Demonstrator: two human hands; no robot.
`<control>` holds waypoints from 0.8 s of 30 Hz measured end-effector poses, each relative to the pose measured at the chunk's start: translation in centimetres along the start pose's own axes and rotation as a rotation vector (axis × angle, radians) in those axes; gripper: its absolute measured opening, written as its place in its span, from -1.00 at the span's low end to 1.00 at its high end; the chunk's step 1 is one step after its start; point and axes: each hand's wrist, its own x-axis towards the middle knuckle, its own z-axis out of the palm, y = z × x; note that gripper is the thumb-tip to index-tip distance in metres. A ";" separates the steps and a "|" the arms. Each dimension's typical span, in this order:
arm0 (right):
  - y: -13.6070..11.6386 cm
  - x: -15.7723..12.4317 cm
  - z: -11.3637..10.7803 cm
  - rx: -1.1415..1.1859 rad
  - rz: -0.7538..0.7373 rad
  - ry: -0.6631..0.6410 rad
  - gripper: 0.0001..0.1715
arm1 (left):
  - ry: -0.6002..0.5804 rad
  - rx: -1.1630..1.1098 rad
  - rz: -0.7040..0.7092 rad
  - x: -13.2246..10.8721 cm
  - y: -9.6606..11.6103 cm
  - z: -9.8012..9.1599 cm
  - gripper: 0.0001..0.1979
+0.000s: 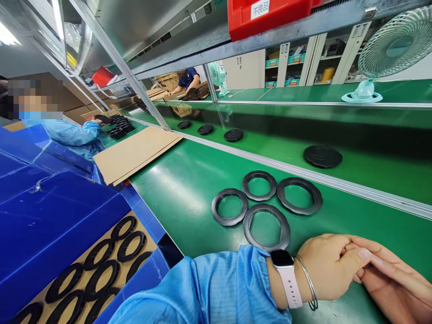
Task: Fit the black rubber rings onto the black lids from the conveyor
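Note:
My left hand (326,265), in a blue sleeve with a watch and bangles at the wrist, meets my right hand (393,290) at the lower right. The left fingers close around the right hand's fingers. The right hand is partly cut off by the frame, its palm turned up and its fingers stretched out. No object shows between the two. Nearest to the left hand is a black plastic ring (249,234) on the green table (189,207). Behind it, several similar rings lie flat, among them a wider ring (317,202).
A blue box (148,216) at lower left holds black rings on cardboard. Flat cardboard sheets (138,150) overlap the table edge. Black discs (323,156) sit on the green belt beyond a metal rail (270,162). A co-worker (72,135) handles black parts at left; another person (187,81) works farther back.

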 end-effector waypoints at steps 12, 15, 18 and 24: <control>-0.3 0.0 0.2 -0.013 0.027 -0.047 -0.42 | -0.004 -0.011 0.001 0.1 -0.3 0.2 -0.48; -0.5 -0.1 0.4 -0.023 0.030 -0.028 -0.45 | -0.017 0.008 -0.011 0.1 -0.1 0.0 -0.48; -0.7 -0.3 0.6 -0.032 0.033 -0.022 -0.46 | -0.009 0.028 0.003 0.1 0.0 -0.1 -0.49; -0.8 -0.4 0.9 -0.050 0.019 -0.030 -0.46 | 0.000 0.029 -0.004 0.1 -0.1 0.1 -0.49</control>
